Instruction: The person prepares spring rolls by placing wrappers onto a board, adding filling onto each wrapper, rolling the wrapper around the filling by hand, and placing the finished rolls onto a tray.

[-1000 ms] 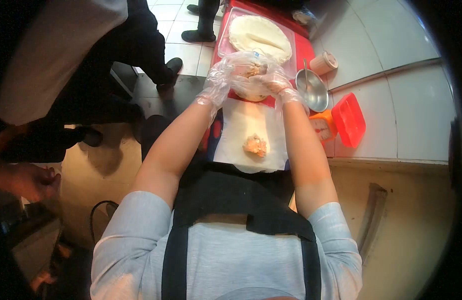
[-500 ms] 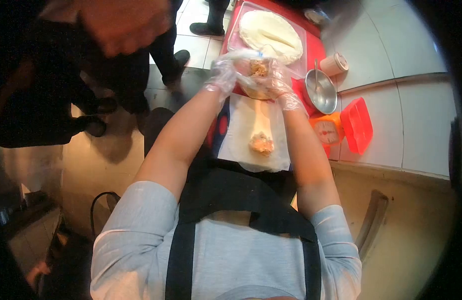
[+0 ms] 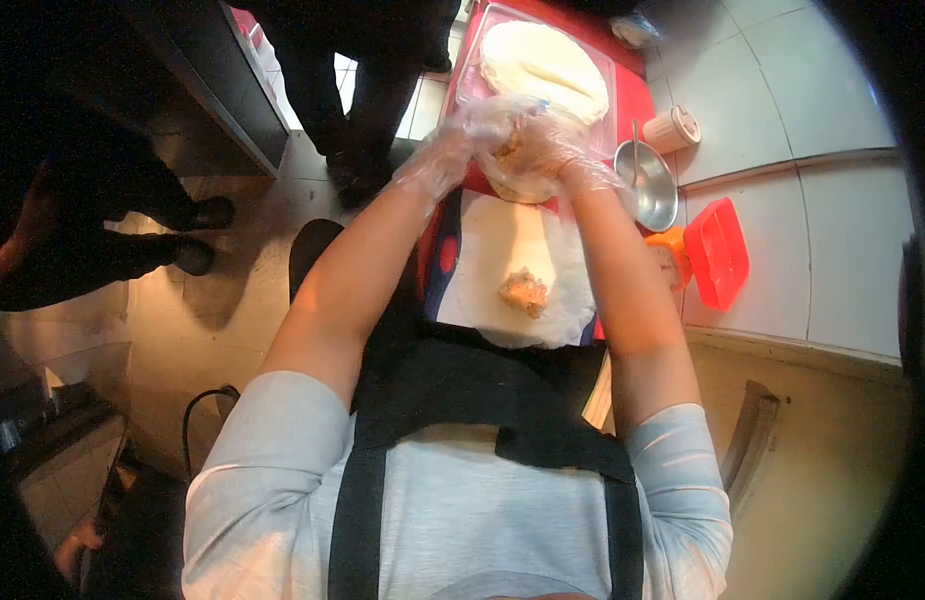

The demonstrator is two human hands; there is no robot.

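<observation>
Both my hands wear clear, crinkled plastic gloves and are together above the work surface. My left hand (image 3: 457,140) and my right hand (image 3: 554,150) curl around a clump of brown shredded filling (image 3: 508,147), partly hidden by the fingers. Just beneath them shows the rim of a round bowl (image 3: 520,192). Nearer to me, a pale strip of dough (image 3: 525,240) lies on white paper (image 3: 479,265), with a mound of orange-brown filling (image 3: 523,293) at its near end. Beyond my hands, a large pale round of dough (image 3: 542,68) rests in a clear plastic tray (image 3: 610,125).
To the right stand a metal bowl (image 3: 657,190) with a spoon in it, a ribbed cup (image 3: 670,130), and an orange scale (image 3: 667,260) with a red pan (image 3: 717,255). A tiled wall (image 3: 752,230) borders that side. People in dark clothes (image 3: 372,80) stand at the left.
My hands have drawn closer over the clump, covering more of it. At the upper left, a nearby person has moved away, uncovering a dark cabinet side. The dough strip and its filling stay put.
</observation>
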